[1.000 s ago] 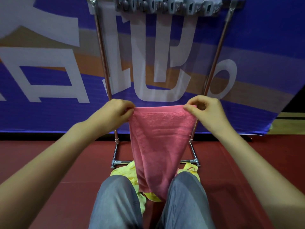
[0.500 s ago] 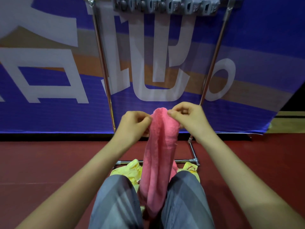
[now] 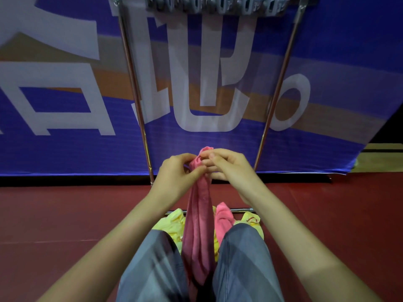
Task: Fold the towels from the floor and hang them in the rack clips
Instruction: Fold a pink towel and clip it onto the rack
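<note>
Nearest, grey-trousered knees [image 3: 157, 262] hide the lower end of the pink towel [image 3: 198, 227], which hangs bunched between them. Yellow towels [image 3: 172, 223] and a second pink towel [image 3: 222, 219] lie on the floor [image 3: 65, 214] at the foot of the rack [image 3: 133, 88], partly covered by the knees. The left hand [image 3: 176, 177] and right hand [image 3: 231, 168] both pinch the hanging towel's top with curled fingers. Beyond, the clips [image 3: 216, 6] are cut off at the frame's top.

- Left hand [image 3: 178, 171] and right hand [image 3: 231, 166] meet in front, fingers curled, pinching the top of a pink towel [image 3: 198, 225].
- Both forearms reach forward above the knees.
</note>
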### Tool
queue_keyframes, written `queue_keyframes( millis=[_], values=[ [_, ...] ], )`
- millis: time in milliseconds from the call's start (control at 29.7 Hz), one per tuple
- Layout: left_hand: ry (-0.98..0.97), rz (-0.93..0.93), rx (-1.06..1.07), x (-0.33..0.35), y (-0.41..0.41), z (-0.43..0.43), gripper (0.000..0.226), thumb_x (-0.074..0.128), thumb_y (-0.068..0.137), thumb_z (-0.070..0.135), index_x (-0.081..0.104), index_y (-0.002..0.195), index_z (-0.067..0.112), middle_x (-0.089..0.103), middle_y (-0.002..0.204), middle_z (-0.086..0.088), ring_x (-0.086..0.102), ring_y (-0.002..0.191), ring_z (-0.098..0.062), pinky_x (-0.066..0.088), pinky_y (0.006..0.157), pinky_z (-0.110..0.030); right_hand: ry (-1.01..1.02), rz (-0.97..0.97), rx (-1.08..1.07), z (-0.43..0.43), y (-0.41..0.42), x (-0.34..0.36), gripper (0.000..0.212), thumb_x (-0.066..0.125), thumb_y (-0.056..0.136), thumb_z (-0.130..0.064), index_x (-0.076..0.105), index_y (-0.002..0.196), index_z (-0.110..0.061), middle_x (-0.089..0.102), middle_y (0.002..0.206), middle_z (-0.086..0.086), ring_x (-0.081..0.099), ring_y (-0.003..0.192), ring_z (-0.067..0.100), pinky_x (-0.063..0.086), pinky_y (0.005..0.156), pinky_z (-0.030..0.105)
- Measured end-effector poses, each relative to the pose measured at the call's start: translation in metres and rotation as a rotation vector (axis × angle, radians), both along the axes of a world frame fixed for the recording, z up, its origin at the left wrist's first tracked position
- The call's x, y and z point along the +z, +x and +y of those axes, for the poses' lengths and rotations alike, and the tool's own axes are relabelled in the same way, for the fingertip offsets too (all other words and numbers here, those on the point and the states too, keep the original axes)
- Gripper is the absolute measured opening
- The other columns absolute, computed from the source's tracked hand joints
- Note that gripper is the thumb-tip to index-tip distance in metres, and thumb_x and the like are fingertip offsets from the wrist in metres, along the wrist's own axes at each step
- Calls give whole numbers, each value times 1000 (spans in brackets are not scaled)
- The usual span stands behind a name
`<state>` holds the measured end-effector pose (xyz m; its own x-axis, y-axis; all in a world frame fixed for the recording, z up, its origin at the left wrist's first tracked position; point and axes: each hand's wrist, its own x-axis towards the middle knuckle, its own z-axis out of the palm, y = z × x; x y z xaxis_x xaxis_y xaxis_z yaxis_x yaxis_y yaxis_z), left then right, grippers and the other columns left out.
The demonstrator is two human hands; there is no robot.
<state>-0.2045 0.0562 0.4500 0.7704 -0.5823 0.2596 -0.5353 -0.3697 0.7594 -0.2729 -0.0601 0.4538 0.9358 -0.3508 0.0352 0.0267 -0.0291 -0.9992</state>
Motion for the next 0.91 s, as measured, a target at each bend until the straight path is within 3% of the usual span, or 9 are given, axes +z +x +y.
queue_keyframes(
  millis=[101, 269, 336, 437, 504, 572, 673, 774, 908],
  values=[
    [43, -22, -51, 1, 6, 4, 20, 58, 84, 11, 67, 101, 8, 71, 90, -10, 66, 83, -21, 50, 78, -32, -41, -10, 59, -4, -2, -2, 26, 43, 91, 0, 54, 115, -3, 61, 83, 4, 60, 68, 7, 52, 67, 15],
    [147, -116, -213, 10, 9, 11, 22, 52, 87, 7, 65, 104, 9, 63, 83, 2, 59, 78, -15, 44, 71, -23, -434, -22, 27, -17, -6, -9, 25, 62, 81, -3, 59, 101, -17, 45, 65, -4, 44, 57, 2, 41, 61, 13],
    [175, -149, -251, 14, 11, 13, 21, 51, 87, 6, 65, 103, 9, 60, 78, 9, 55, 72, -8, 40, 67, -14, -556, -31, 4, -21, -5, -8, 24, 67, 77, -7, 62, 96, -21, 42, 68, -5, 42, 64, 6, 36, 62, 13],
    [155, -164, -245, 21, 15, 18, 19, 50, 88, 7, 64, 101, 9, 55, 74, 16, 54, 71, -2, 39, 63, -9, -724, -13, -36, -29, -3, -8, 15, 71, 74, -16, 64, 87, -20, 43, 82, -9, 48, 85, 10, 39, 77, 22],
    [144, -180, -233, 24, 16, 21, 19, 49, 90, 9, 63, 102, 8, 55, 77, 13, 54, 73, -4, 40, 67, -11, -670, 20, -16, -32, -2, -10, 13, 71, 75, -18, 60, 78, -24, 45, 92, -8, 50, 98, 12, 41, 88, 29],
    [157, -190, -227, 24, 16, 22, 19, 48, 91, 11, 62, 103, 9, 54, 78, 13, 53, 74, -6, 42, 70, -19, -551, 8, 16, -32, -3, -11, 20, 68, 77, -13, 56, 73, -28, 52, 95, -5, 53, 95, 9, 43, 89, 26],
    [128, -149, -191, 23, 16, 23, 18, 46, 92, 12, 60, 101, 10, 56, 83, 7, 53, 76, -7, 41, 70, -15, -464, -115, 12, -28, -4, -4, 23, 65, 79, -6, 55, 73, -25, 60, 77, -7, 57, 73, -3, 44, 75, 11],
    [70, -54, -147, 28, 20, 23, 15, 44, 92, 12, 59, 97, 10, 58, 84, 2, 53, 75, -5, 39, 65, -9, -409, -207, -28, -22, -3, 4, 26, 65, 79, -3, 52, 75, -26, 57, 73, -8, 55, 64, -6, 44, 64, 8],
    [95, 60, -182, 40, 20, 22, 16, 50, 89, 28, 59, 95, 16, 63, 92, -2, 58, 86, -15, 46, 76, -25, -308, -234, -10, -16, -2, 13, 33, 64, 79, -3, 42, 82, -26, 58, 71, -3, 56, 58, -2, 46, 58, 12]
  ],
)
